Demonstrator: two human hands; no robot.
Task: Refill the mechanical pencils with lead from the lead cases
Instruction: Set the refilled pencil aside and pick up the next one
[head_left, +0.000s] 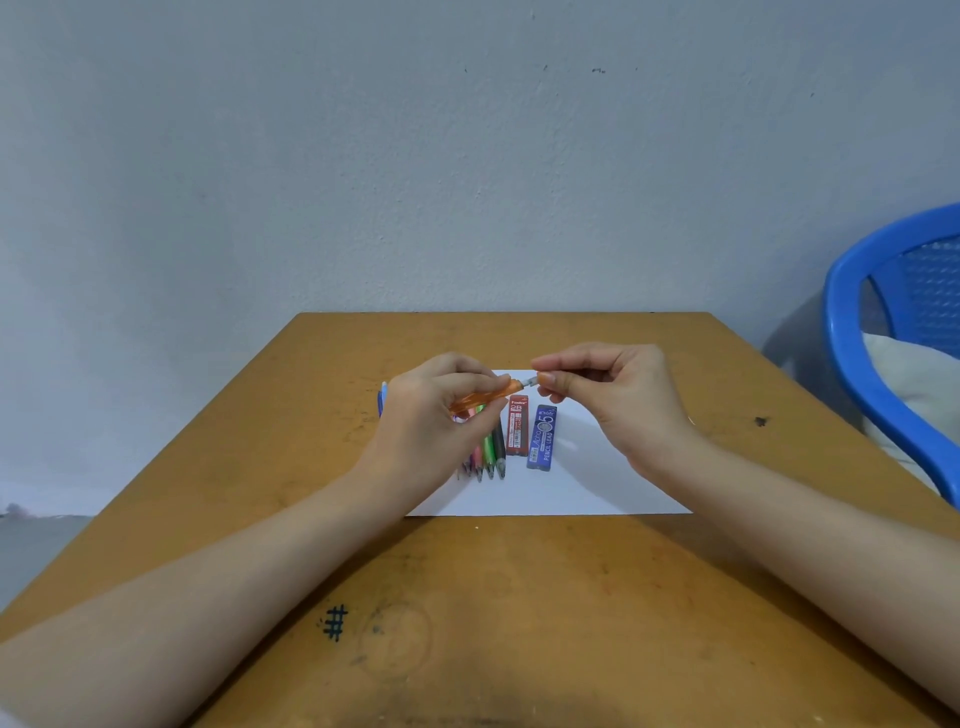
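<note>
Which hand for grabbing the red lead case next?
Probably the right hand: it only pinches the small cap, and the red lead case lies near it. The left hand grips the orange pencil.

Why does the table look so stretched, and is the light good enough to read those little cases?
Head view: the wide lens splays the edges of the table. The light is soft, with a faint shadow of the right hand on the white paper. Large print on the blue lead case reads, but small print blurs.
</note>
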